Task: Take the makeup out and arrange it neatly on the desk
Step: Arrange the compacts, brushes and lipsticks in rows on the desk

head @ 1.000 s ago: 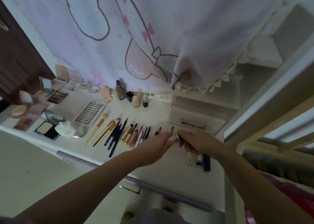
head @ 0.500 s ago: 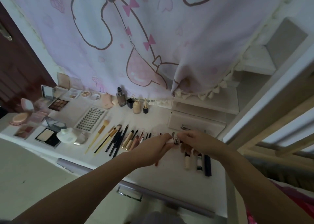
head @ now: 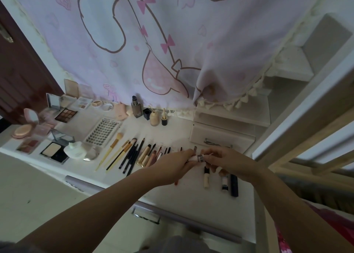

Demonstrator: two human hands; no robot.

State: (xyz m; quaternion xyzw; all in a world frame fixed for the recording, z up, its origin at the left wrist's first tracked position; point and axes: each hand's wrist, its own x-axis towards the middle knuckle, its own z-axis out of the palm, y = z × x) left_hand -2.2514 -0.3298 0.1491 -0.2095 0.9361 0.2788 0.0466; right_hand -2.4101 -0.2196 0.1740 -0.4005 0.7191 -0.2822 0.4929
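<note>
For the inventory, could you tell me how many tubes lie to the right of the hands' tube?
3, in a row below the right hand: a cream tube, a short tube, a black tube. The hand hides their tops.

**1 head-worn camera looks down on desk**

A single wide-angle view from the person's head faces forward and steeply down, close above a white desk (head: pixel 191 204). Both forearms reach in from the bottom edge. A pink curtain (head: pixel 153 41) fills the top; lines bow toward the frame's edges. No second view shares the scene.
</note>
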